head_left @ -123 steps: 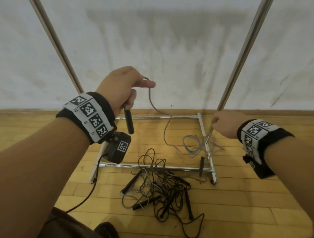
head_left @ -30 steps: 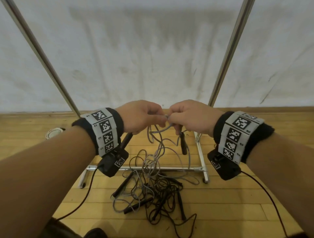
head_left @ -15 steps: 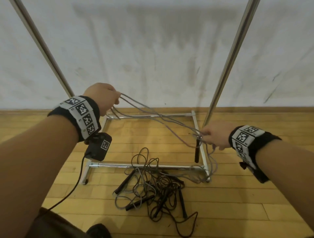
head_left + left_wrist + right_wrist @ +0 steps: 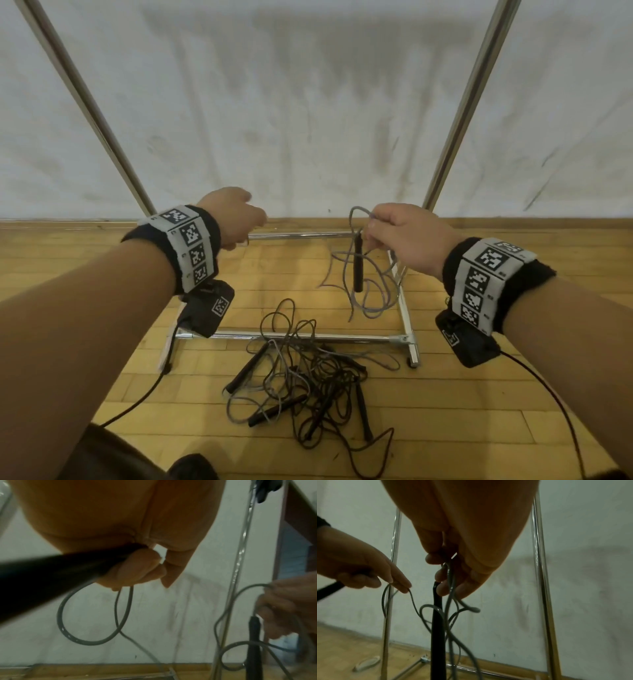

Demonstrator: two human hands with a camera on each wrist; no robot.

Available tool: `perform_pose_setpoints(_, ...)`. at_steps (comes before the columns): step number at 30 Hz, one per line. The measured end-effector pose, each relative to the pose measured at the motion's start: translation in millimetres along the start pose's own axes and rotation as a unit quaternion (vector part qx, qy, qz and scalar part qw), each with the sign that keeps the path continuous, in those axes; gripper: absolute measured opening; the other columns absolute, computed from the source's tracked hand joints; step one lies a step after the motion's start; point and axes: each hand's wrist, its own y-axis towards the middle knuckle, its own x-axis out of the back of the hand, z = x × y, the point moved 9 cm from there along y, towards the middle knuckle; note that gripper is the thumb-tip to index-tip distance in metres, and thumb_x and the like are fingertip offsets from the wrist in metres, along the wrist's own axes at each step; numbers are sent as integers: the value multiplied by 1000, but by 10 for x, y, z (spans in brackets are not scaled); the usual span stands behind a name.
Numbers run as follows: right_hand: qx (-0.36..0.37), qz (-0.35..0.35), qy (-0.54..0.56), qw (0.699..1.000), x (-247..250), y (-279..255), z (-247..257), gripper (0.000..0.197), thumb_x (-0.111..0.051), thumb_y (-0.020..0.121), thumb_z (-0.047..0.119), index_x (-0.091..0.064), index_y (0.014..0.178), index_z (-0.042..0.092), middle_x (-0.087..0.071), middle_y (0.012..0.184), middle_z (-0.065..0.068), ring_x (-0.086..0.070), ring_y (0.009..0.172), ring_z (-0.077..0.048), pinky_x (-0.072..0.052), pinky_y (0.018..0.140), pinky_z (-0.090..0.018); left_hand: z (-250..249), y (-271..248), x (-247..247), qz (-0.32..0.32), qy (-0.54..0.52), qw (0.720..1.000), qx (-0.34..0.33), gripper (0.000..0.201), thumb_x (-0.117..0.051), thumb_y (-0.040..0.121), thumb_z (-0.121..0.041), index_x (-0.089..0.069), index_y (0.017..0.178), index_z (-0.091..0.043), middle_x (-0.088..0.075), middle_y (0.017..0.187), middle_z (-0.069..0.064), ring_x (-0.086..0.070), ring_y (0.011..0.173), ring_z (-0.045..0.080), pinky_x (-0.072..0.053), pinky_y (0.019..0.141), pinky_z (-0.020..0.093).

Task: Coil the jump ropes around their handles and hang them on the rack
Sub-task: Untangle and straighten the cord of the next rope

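the grey jump rope (image 4: 368, 274) is hanging in the air between the two hands, above the rack's base frame (image 4: 406, 308), with its loose loops drooping toward the floor inside that frame. one black handle (image 4: 358, 263) is dangling upright just below the right hand (image 4: 404, 236), and loops of grey cord are trailing around it. the right hand's fingers (image 4: 443, 574) are curling tight around several gathered strands of cord and the top of that handle, pinching them together. the other black handle (image 4: 51, 574) is sticking out of the left hand (image 4: 233, 219); that hand's fingers (image 4: 137, 568) are wrapping around the handle's end, and a loop of grey cord (image 4: 94, 615) is hanging right under them. the left hand is sitting to the left of the rack's right upright pole (image 4: 466, 102), the right hand just in front of it.

in front of the base frame, a tangled pile of dark jump ropes (image 4: 308, 377) with black handles is lying on the wooden floor (image 4: 479, 411), touching the frame's front bar. the rack's left upright pole (image 4: 85, 102) is leaning up against the white wall (image 4: 274, 102). both wrists are wearing black bands with printed marker squares.
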Motion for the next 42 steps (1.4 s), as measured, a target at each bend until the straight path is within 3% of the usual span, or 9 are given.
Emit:
perform_pose_setpoints(3,-8,10,146,989,-33,-16,95,24,-48,107,21,-65,94,9,-74,93,-6,-77,84,-15,-58,84,-31,-360,-184,-177,39,-7,993,-113,66,-71,94,-27,-49,156,-31,-67,76,-2,-60,45,6,-45,40,18)
perform_pose_setpoints(6,17,30,135,990,-72,-54,261,28,-47,107,28,-62,89,14,-72,69,-2,-73,68,-18,-53,69,-29,-658,-352,-340,86,-39,978,-188,61,-74,91,-36,-53,148,-48,-66,54,-4,-54,40,6,-44,42,19)
perform_pose_setpoints(9,59,46,142,987,-114,-76,433,33,-47,107,33,-60,85,13,-62,56,-11,-59,56,-27,-48,67,-37,-847,-490,-482,142,-50,960,-236,24,-65,96,-55,-65,119,-61,-62,53,-5,-55,44,12,-47,47,25)
perform_pose_setpoints(15,45,47,119,991,-82,-56,283,35,-52,103,34,-61,84,6,-60,55,-13,-53,50,-23,-47,60,-33,-850,-488,-403,153,-177,942,-241,16,-68,91,-49,-71,82,-36,-75,73,3,-45,41,16,-37,42,25)
perform_pose_setpoints(18,-3,73,78,994,-129,-59,62,38,-52,105,37,-62,90,4,-67,61,-11,-60,52,-19,-49,56,-28,-811,-424,-311,170,-317,906,-225,17,-75,86,-30,-65,74,-33,-80,97,11,-39,37,12,-31,36,20)
perform_pose_setpoints(24,-18,105,-100,989,-121,-33,-245,37,-45,105,47,-65,88,21,-73,83,-1,-70,77,-20,-55,73,-34,-461,-82,-37,80,-341,928,-127,32,-68,98,-21,-62,68,-29,-47,55,-5,-35,39,11,-25,37,19)
perform_pose_setpoints(31,-119,230,-389,884,-237,-198,-970,39,-41,107,41,-71,103,17,-71,101,-5,-65,91,-21,-50,77,-33,463,205,499,-79,-306,942,109,23,-59,100,-26,-53,79,-21,-46,65,-3,-43,30,7,-33,29,17)
perform_pose_setpoints(36,-46,149,-333,930,-126,-34,-536,43,-39,108,41,-71,90,18,-67,90,-4,-62,85,-21,-53,85,-42,294,198,199,-11,-89,996,26,21,-71,94,-15,-64,113,-20,-61,70,6,-52,49,23,-44,45,30)
perform_pose_setpoints(42,26,83,-170,982,-156,-22,223,33,-49,103,29,-70,84,12,-66,97,-5,-61,91,-26,-49,82,-39,-643,-327,-381,175,-249,929,-210,33,-77,79,-40,-75,111,-46,-75,124,-16,-43,42,12,-40,39,25)
